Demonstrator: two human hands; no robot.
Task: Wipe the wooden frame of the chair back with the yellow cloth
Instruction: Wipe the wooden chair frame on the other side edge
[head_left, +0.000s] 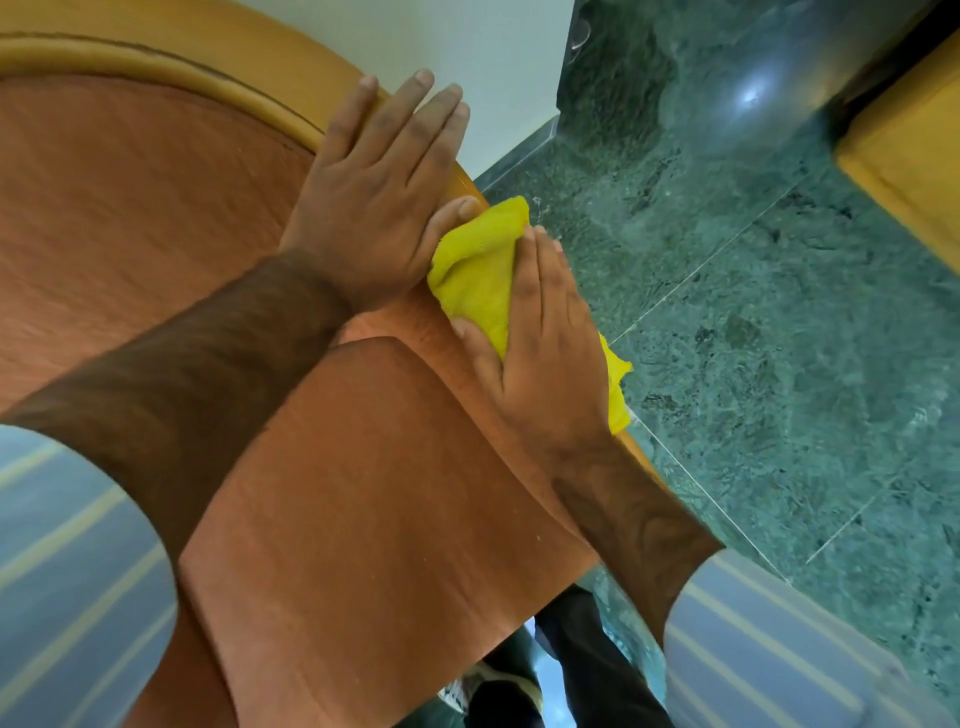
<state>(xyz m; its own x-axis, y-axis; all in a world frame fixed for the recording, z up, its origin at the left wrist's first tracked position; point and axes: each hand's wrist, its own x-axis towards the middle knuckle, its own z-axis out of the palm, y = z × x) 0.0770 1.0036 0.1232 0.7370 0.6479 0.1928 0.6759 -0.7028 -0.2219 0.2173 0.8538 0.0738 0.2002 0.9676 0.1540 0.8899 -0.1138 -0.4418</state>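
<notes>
Right hand (540, 358) pressed the bunched yellow cloth (480, 270) onto the wooden frame (156, 57), which curved away up-left; left hand (376, 187) lay flat, steadying.

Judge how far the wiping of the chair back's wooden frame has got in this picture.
Done: nothing can be confirmed; no wiped stretch looks different. In hand: the right hand presses the yellow cloth on the frame's right edge, while the left hand lies flat just above. Left: apparently the curved top.
</notes>
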